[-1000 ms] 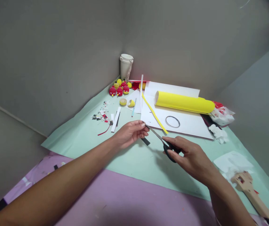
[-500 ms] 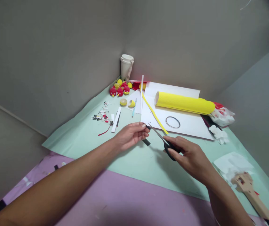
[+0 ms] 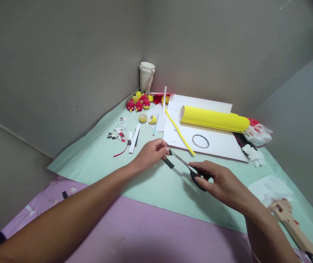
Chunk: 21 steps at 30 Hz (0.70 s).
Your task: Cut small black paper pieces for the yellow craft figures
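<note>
My left hand pinches a small black piece, perhaps paper, between thumb and fingertips. In my right hand is a pair of scissors with black handles, its blade tips at the small black piece. Below the left fingers a black strip lies on the pale green sheet. To the left of that hand are a white strip and a scatter of small black, red and white scraps.
At the back stand a white lidded cup and several red and yellow small figures. A yellow roll and a ring rest on white card. A glue gun lies at the right edge.
My left fingers have curled further round the small black piece and turned. The scissors' tips have shifted slightly left and down to it.
</note>
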Available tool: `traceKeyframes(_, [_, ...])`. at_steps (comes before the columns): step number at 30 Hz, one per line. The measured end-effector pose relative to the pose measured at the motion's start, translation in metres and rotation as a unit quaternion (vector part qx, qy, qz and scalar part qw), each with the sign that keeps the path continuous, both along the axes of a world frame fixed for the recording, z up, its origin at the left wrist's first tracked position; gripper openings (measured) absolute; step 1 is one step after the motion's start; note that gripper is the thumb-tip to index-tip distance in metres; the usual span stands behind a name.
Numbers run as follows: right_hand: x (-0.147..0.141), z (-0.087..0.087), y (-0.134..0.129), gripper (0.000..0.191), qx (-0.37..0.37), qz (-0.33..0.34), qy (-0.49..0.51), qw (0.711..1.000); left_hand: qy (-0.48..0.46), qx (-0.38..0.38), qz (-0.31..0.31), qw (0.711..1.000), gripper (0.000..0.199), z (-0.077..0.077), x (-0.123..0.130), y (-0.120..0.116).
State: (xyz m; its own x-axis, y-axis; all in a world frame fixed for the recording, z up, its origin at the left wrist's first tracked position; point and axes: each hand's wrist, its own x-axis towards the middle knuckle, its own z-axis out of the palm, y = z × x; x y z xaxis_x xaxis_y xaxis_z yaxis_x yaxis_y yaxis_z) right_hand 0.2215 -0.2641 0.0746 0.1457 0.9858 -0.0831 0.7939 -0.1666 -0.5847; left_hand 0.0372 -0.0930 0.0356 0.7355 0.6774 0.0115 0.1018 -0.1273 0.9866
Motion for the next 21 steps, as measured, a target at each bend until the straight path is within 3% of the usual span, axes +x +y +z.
traceKeyframes(9, [-0.0008,-0.0009,0.0007,0.040,-0.008,0.016,-0.016,1.000,0.066,0.142,-0.025,0.987,0.015,0.0061,-0.0032,-0.0031])
traceKeyframes(21, [-0.0008,-0.0030,-0.0001,0.038,-0.012,0.029,-0.039,0.999,0.078,0.206,-0.054,0.974,0.014,0.0062,-0.0022,-0.0036])
